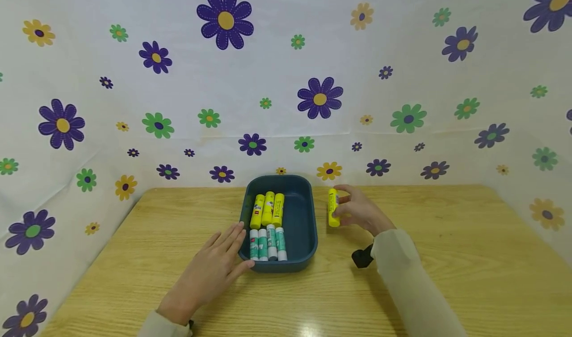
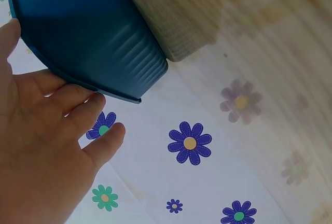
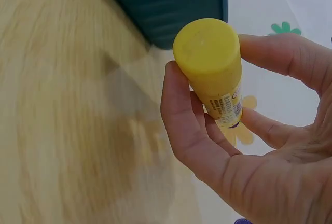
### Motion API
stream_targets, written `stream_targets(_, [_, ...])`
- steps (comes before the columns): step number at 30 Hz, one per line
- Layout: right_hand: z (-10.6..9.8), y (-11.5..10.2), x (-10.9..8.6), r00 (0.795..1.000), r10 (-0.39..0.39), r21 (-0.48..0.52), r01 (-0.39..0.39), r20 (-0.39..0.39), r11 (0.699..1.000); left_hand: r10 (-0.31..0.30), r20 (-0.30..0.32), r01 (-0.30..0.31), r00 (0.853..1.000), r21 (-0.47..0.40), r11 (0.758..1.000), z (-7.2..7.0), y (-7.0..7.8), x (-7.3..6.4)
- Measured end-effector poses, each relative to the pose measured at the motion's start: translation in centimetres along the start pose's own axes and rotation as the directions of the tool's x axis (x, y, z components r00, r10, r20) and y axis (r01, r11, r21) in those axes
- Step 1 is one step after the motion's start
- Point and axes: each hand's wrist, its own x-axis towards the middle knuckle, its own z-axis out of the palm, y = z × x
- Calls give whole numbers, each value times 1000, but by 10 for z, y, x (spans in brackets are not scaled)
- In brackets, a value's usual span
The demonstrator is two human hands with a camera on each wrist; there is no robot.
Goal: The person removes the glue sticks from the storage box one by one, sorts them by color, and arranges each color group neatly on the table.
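My right hand (image 1: 361, 210) pinches a yellow glue stick (image 1: 333, 208) between thumb and fingers, just right of a dark blue tray (image 1: 300, 266). In the right wrist view the glue stick (image 3: 210, 63) points its round end at the camera, with a barcode label lower down. My left hand (image 1: 216, 257) lies with fairly straight fingers against the tray's left rim, thumb at the near left corner. Inside the tray, yellow glue sticks (image 1: 268, 209) stand side by side in a far row on the left. Nearer, several green-and-white glue sticks (image 1: 262, 245) form a second row.
The tray rests on a light wooden table (image 1: 178, 228). A white cloth with printed flowers (image 1: 268, 69) hangs behind and along both sides. A black strap piece (image 1: 362, 257) shows at my right wrist, below the sleeve (image 1: 402, 262).
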Motion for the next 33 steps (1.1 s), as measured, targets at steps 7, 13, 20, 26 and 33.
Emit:
stream_targets(7, [-11,13,2,1000,17,-65,-18,-12,998,-2,-1,2,1000,0,1000,1,-2,-2])
stream_targets(13, [-23,17,4,998,52,-94,-55,-33,994,1,-2,-1,1000,-2,1000,2,-3,-2])
stream_targets(20, [-30,17,3,997,58,-187,-65,-44,980,11,-15,-11,1000,-2,1000,1,-2,-1])
stream_targets(26, [-30,14,5,996,76,-321,-85,-41,943,16,-18,-16,1000,-2,1000,1,-1,0])
stream_targets(33, [-29,10,6,993,112,-400,-118,-39,909,10,-14,-10,1000,-5,1000,1,-1,0])
